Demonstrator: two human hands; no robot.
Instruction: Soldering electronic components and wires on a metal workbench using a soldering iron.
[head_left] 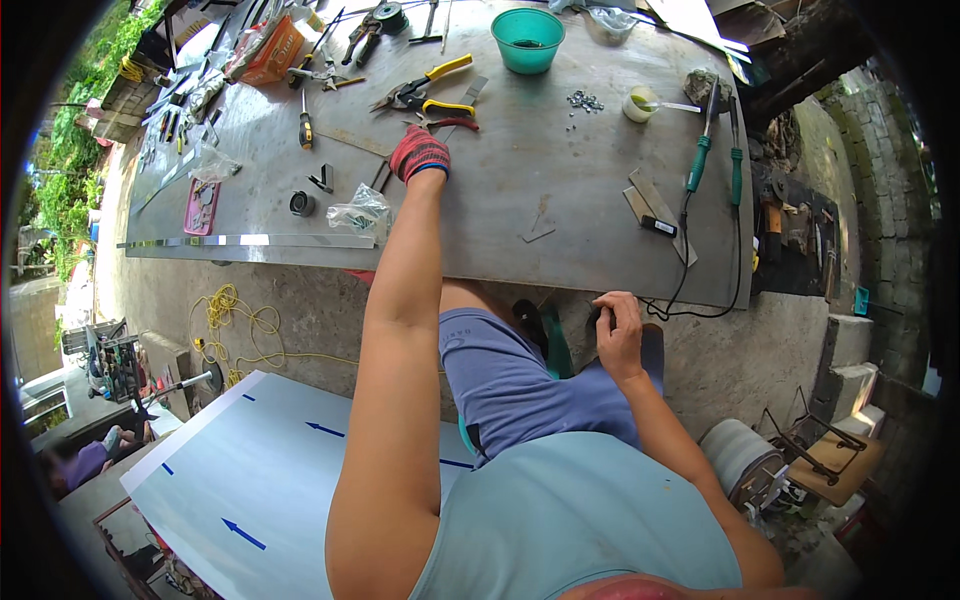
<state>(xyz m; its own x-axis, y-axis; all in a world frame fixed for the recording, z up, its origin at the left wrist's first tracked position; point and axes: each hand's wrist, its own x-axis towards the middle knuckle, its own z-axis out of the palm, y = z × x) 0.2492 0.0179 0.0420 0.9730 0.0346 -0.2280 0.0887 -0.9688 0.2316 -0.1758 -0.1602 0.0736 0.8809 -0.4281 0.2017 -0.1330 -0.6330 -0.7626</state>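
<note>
My left hand [420,154], in a red and dark knitted glove, rests over the metal worktable [500,180] with its fingers curled. Just beyond its fingertips lie red-handled pliers [458,124]. A dark thin metal piece [381,176] shows beside the glove; what the fingers hold is hidden. Yellow-handled snips [425,88] lie a little farther off. Bare and low at the table's front edge, my right hand [621,328] is closed around a small dark thing [598,318] I cannot make out. Close to my left forearm sits a clear plastic bag [362,212] with small green pieces.
A green bowl [528,42], scattered small metal parts [585,101] and a white jar [640,104] stand farther back. Two green-handled soldering irons [699,160] trail black cords on the right. A screwdriver [305,122] lies left. A yellow cord [230,320] coils on the floor.
</note>
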